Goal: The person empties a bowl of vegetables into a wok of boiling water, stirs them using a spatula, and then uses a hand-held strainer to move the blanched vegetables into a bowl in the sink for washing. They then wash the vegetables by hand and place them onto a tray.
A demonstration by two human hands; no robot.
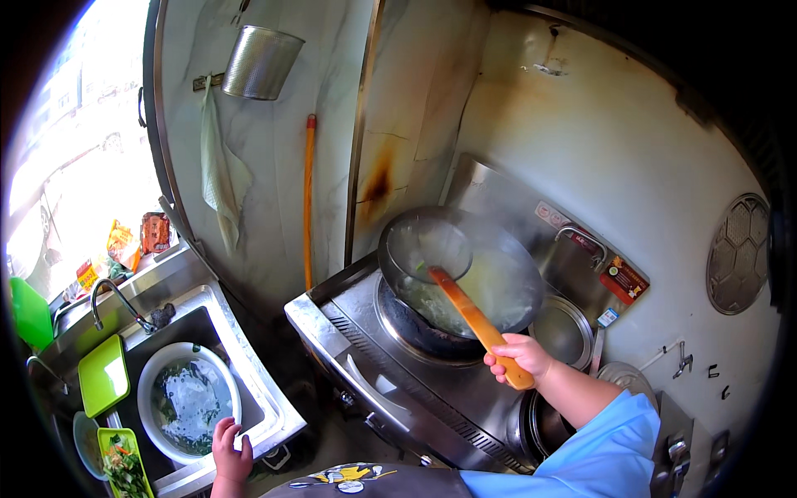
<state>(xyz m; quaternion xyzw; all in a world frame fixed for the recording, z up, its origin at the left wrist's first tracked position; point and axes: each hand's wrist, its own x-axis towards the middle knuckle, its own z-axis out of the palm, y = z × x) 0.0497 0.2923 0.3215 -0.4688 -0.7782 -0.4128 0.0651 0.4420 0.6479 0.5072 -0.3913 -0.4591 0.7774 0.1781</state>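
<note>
My right hand [517, 360] is closed around the wooden handle of a wire mesh strainer [429, 246]. The strainer's round head is over the left side of a large dark wok [529, 274], which holds steaming, cloudy liquid. A bit of green lies in the mesh near the handle. My left hand [232, 449] has its fingers apart and holds nothing; it is at the near rim of a white basin [145, 398]. Water and leafy greens fill the basin, which sits in a steel sink [274, 404].
A green tray of cut vegetables [124, 460] and a lime-green board [104, 376] lie left of the basin. Beyond the sink curves a faucet [115, 289]. A lidded or water-filled round pot [560, 333] stands right of the wok, with dark pans [542, 423] nearer me.
</note>
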